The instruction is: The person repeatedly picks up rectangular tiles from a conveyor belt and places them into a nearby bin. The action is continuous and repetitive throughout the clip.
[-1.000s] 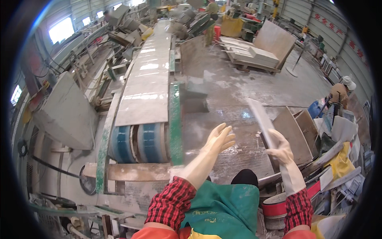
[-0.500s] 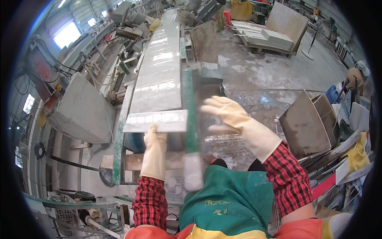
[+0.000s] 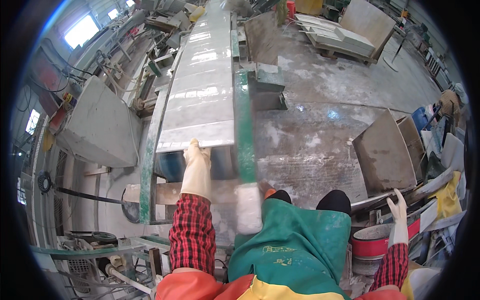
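Note:
My left hand [image 3: 196,167], in a cream rubber glove, is at the near edge of a pale stone strip [image 3: 172,136]. One fingertip rests on the strip's top face; the other fingers are bent at its edge and partly hidden. The strip lies flat against the row of wet, shiny pale slabs [image 3: 199,95] on the conveyor. Out at the far right, my gloved right hand [image 3: 398,215] is stretched toward a narrow pale strip [image 3: 367,201] beside stacked offcuts. Its finger and thumb are apart, with nothing visible between them; whether it touches that strip I cannot tell.
Green rails [image 3: 245,130] flank the conveyor, with a blue roller [image 3: 172,166] under its near end. A white-wrapped post end [image 3: 248,207] stands by my apron. Brown boards [image 3: 384,152] lean at the right, above a red-banded bucket [image 3: 372,240]. Slabs [image 3: 352,40] lie on a pallet behind.
The pale strip has gone from raised in my left hand to flat against the slab row. My right hand has swung from beside the conveyor to the far right.

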